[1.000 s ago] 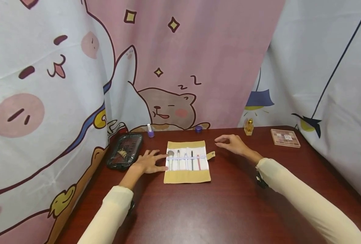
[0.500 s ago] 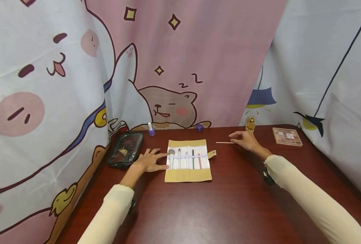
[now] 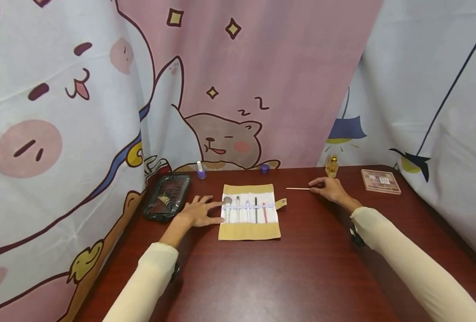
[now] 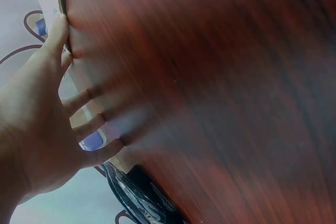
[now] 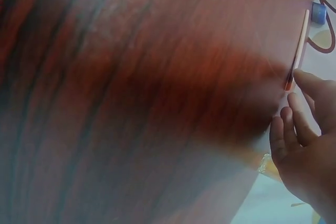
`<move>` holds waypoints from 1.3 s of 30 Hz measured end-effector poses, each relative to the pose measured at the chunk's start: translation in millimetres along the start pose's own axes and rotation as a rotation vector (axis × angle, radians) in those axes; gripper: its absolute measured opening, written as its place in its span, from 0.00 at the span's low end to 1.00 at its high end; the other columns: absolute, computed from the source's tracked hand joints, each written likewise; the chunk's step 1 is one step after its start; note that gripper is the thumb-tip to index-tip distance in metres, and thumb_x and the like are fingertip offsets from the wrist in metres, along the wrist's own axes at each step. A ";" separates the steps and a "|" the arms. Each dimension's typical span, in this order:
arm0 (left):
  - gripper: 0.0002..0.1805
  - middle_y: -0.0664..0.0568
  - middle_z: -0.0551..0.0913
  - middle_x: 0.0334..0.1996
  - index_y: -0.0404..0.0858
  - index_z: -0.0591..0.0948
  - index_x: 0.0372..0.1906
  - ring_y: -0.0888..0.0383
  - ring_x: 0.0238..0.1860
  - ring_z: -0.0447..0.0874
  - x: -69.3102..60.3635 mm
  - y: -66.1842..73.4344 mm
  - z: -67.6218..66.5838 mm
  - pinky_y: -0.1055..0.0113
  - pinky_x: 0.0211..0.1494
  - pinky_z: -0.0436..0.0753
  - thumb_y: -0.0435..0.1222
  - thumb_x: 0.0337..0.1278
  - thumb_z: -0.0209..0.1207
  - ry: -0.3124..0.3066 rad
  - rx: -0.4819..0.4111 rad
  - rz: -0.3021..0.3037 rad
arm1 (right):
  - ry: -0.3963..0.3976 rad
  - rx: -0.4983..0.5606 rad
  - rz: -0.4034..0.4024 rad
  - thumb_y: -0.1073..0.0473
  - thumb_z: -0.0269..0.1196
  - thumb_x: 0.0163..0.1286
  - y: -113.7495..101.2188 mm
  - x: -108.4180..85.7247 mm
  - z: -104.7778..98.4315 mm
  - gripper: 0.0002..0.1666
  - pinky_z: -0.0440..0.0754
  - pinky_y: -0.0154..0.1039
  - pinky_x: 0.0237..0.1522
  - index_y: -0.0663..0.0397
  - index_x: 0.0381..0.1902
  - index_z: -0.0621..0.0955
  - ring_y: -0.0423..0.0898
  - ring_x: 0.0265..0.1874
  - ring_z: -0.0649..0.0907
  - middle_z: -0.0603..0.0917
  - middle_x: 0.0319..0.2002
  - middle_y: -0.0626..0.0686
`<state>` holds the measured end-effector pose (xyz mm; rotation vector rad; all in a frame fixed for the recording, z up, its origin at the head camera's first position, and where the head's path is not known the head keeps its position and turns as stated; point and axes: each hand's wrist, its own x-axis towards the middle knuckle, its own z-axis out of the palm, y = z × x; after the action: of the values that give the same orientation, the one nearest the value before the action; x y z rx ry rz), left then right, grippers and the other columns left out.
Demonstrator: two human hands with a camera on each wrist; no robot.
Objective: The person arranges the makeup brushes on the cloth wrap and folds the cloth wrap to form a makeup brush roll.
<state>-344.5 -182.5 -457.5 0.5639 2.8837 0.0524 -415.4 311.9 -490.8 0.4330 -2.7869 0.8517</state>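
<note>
A tan makeup brush roll lies unfolded on the table, brushes and slim pencils tucked under its pale band. My left hand rests at its left edge, fingers spread, with the thumb and index fingertip touching the fabric. In the left wrist view the same left hand shows the other fingertips on the tabletop. Right of the roll, my right hand pinches the right end of a thin pale stick. The right wrist view shows the stick with a reddish tip beside the thumb; the exact finger contact is partly hidden.
A black clear-topped pouch lies left of my left hand. Along the back stand a purple nail polish bottle, a small purple jar and a gold perfume bottle. An eyeshadow palette lies at the far right.
My right hand has moved right, away from the roll's strap, to the stick's right end, and most of the stick now shows. The left hand stays at the roll's edge.
</note>
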 end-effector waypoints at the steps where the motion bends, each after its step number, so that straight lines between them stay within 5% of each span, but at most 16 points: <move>1: 0.42 0.46 0.58 0.81 0.65 0.65 0.79 0.37 0.77 0.56 0.2 0.1 -0.1 0.30 0.67 0.67 0.73 0.62 0.52 -0.001 0.001 0.000 | -0.005 -0.003 0.001 0.61 0.72 0.67 0.8 0.4 0.8 0.13 0.77 0.64 0.57 0.61 0.48 0.90 0.66 0.52 0.85 0.89 0.48 0.65; 13: 0.42 0.46 0.58 0.81 0.66 0.65 0.79 0.37 0.77 0.56 1.7 0.2 -0.2 0.31 0.67 0.68 0.73 0.62 0.52 -0.004 0.004 0.000 | -0.048 -0.042 0.005 0.62 0.70 0.70 -4.0 0.9 2.6 0.07 0.80 0.62 0.52 0.60 0.42 0.91 0.61 0.46 0.87 0.91 0.41 0.61; 22: 0.42 0.46 0.58 0.81 0.66 0.64 0.79 0.36 0.77 0.56 1.1 0.0 -0.3 0.31 0.66 0.68 0.73 0.62 0.52 -0.008 0.003 0.000 | -0.006 -0.065 -0.032 0.61 0.68 0.73 -4.6 -5.0 -1.3 0.09 0.79 0.62 0.51 0.61 0.43 0.89 0.61 0.45 0.86 0.90 0.41 0.60; 32: 0.41 0.45 0.58 0.80 0.65 0.66 0.79 0.36 0.77 0.56 -0.4 0.0 -1.5 0.30 0.66 0.68 0.72 0.63 0.53 -0.004 -0.001 -0.002 | -0.041 0.011 -0.114 0.64 0.70 0.70 -7.1 -14.4 -9.1 0.02 0.78 0.37 0.35 0.57 0.39 0.89 0.45 0.30 0.84 0.89 0.30 0.50; 39: 0.42 0.44 0.58 0.80 0.65 0.65 0.79 0.35 0.77 0.55 -0.9 -0.2 0.2 0.30 0.65 0.68 0.72 0.63 0.53 0.000 -0.015 -0.003 | -0.016 0.031 -0.141 0.60 0.72 0.69 -10.7 -18.6 -12.0 0.05 0.80 0.48 0.43 0.52 0.42 0.89 0.45 0.36 0.86 0.91 0.34 0.47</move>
<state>-343.7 -183.0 -457.5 0.5571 2.8816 0.0738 -393.3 314.3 -480.6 0.6353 -2.7216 0.8643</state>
